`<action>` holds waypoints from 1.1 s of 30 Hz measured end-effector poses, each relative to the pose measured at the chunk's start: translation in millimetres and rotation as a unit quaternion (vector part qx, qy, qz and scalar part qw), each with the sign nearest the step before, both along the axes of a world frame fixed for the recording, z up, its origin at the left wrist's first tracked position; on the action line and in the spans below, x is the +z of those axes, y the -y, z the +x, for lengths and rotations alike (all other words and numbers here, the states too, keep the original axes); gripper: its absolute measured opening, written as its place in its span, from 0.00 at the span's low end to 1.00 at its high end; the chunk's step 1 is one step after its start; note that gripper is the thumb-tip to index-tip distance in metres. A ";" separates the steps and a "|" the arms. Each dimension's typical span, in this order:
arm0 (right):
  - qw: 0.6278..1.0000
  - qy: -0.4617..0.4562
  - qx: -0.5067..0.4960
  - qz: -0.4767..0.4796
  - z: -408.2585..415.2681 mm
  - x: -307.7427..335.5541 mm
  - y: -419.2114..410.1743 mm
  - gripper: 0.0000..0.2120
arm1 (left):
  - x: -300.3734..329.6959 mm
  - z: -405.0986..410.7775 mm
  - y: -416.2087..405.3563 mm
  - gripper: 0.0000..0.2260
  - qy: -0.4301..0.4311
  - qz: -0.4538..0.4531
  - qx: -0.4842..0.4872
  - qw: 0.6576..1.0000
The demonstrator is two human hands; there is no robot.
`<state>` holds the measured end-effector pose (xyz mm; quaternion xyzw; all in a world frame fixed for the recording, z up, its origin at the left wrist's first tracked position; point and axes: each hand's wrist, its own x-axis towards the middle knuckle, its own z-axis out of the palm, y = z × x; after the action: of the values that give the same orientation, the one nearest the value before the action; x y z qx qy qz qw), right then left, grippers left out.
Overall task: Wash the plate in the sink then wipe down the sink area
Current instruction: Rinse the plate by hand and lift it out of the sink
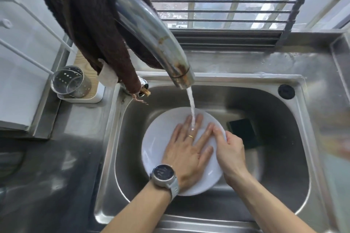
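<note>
Mid-rinse in the steel sink [280,157]: white plate [157,143] under running tap [155,38], left hand [186,149] spread flat and open across its face, right hand [230,150] pinching the right rim. Dark sponge [244,134] just right, nearer the right hand.

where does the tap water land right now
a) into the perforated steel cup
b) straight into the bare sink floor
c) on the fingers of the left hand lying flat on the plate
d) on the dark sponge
c: the water stream falls from the tap onto the fingers of the left hand, spread flat on the white plate.
</note>
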<state>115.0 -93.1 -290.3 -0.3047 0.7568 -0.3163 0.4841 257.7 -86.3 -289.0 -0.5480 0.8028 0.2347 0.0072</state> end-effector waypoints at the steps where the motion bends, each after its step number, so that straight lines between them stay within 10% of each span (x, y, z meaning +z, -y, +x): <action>1: 1.000 0.006 -0.003 0.002 2.2 -0.5 1.5 0.21 | 2.1 -4.1 5.5 0.26 -0.009 -0.011 -0.027 1.000; 8: 0.995 -0.044 0.070 -0.058 -14.7 6.5 4.8 0.31 | 1.2 28.3 53.5 0.28 0.112 -0.042 0.110 0.987; 11: 0.989 -0.052 0.070 -0.116 -24.8 8.2 5.9 0.30 | 4.6 39.2 51.6 0.25 -0.030 0.024 0.237 0.971; 15: 0.988 -0.009 0.024 -0.150 -21.4 12.4 12.2 0.25 | 9.7 50.2 39.6 0.16 -0.394 0.154 0.463 0.779; 18: 0.988 0.038 -0.061 -0.138 -16.8 11.3 23.3 0.17 | 11.5 50.6 27.6 0.14 -0.499 0.250 0.498 0.664; 22: 0.985 -0.149 0.071 -0.059 2.2 -7.4 19.2 0.19 | 23.3 56.4 14.0 0.08 -0.462 0.162 0.477 0.730; 25: 0.909 -0.323 0.252 -0.074 34.8 -11.9 -9.4 0.34 | 22.7 63.5 6.9 0.10 -0.419 0.102 0.509 0.745; 29: 0.820 -0.240 0.494 -0.159 72.1 1.2 -10.2 0.30 | 21.6 56.7 -2.4 0.15 -0.372 0.092 0.538 0.751; 33: 0.846 -0.284 0.426 -0.150 50.1 -14.7 30.5 0.29 | 28.1 57.5 -7.8 0.24 -0.350 0.067 0.559 0.749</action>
<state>165.1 -123.6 -305.0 -0.7428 0.6001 -0.0879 0.2837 315.2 -78.5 -260.9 -0.7763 0.2817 0.4254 -0.3701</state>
